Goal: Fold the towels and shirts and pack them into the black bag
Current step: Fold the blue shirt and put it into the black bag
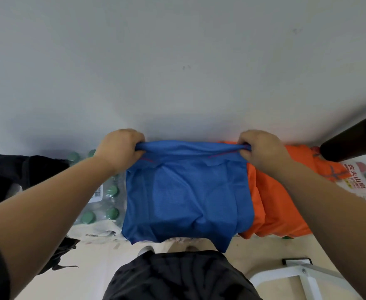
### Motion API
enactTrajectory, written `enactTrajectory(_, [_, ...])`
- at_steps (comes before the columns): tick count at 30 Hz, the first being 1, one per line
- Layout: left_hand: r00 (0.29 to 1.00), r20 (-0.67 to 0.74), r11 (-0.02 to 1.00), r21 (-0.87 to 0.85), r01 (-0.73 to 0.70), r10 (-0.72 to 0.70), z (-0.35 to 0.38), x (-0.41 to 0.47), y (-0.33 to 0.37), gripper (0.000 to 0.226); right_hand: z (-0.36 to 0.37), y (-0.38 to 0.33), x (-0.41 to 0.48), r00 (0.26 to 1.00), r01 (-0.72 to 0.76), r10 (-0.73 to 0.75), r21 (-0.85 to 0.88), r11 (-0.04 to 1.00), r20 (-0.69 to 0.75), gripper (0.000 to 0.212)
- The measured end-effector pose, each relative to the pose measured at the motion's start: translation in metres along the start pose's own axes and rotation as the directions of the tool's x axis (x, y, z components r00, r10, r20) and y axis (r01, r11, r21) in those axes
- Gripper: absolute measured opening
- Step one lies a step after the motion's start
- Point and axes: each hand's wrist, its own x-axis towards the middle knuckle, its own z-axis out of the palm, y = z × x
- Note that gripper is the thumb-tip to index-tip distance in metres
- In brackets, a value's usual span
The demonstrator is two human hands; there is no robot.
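Shorts (177, 278) in dark cloth are showing nearest, directly below the blue shirt (188, 191), with a strip of pale floor (258, 245) lying open between them. A white frame (303, 276) is standing on that floor, below and to the right of the shirt. The shirt is hanging in the air, its lower hem dangling free above the floor strip and dipping to a point at the lower right corner. To the shirt's left a wrapped pack of green-capped bottles (104, 206) is sitting, and farther left the black bag (19, 169) is slumping, well apart from the shirt. Behind the shirt's right edge an orange shirt (279, 204) is lying draped. At the shirt's top edge the left hand (119, 148) is gripping the left corner in a closed fist, and the right hand (262, 151) is gripping the right corner likewise, pulling the edge taut between them. Beyond the shirt a grey wall (177, 61) is rising, leaving open room above the hands.
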Motion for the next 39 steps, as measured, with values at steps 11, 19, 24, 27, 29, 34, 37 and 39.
enactTrajectory(11, [0.942, 0.257, 0.971, 0.043, -0.235, 0.216, 0.046, -0.078, -0.005, 0.049, 0.039, 0.002, -0.066, 0.926, 0.215, -0.18, -0.071, 0.974, 0.331, 0.048])
enactTrajectory(19, [0.981, 0.187, 0.996, -0.061, 0.058, -0.045, 0.031, -0.042, 0.007, 0.048, 0.03, -0.018, -0.019, 0.961, -0.005, 0.062, -0.205, 0.979, 0.269, 0.057])
enactTrajectory(24, [0.919, 0.384, 0.995, 0.005, 0.1, -0.094, 0.039, -0.021, 0.006, 0.066, 0.034, -0.017, -0.002, 0.887, 0.021, 0.11, -0.277, 0.961, 0.448, 0.064])
enactTrajectory(27, [0.917, 0.382, 0.993, 0.003, 0.121, -0.113, 0.038, -0.016, 0.012, 0.043, 0.034, -0.014, 0.001, 0.877, 0.042, 0.091, -0.264, 0.964, 0.472, 0.048])
enactTrajectory(29, [0.9, 0.415, 0.99, 0.013, 0.139, -0.132, 0.037, -0.013, 0.013, 0.032, 0.034, -0.012, 0.002, 0.866, 0.057, 0.059, -0.215, 0.975, 0.496, 0.034])
enactTrajectory(34, [0.861, 0.497, 0.991, -0.017, 0.132, -0.106, 0.027, 0.001, 0.012, 0.024, 0.024, 0.0, 0.009, 0.869, 0.05, 0.025, -0.139, 0.989, 0.494, 0.023])
enactTrajectory(37, [0.892, 0.441, 0.991, -0.044, 0.127, -0.095, 0.015, 0.015, 0.01, 0.026, 0.013, 0.008, 0.02, 0.909, 0.028, 0.046, -0.17, 0.985, 0.415, 0.021])
enactTrajectory(39, [0.93, 0.358, 0.993, -0.047, 0.111, -0.088, 0.008, 0.026, 0.008, 0.023, 0.005, 0.012, 0.029, 0.936, 0.011, 0.063, -0.209, 0.978, 0.346, 0.023])
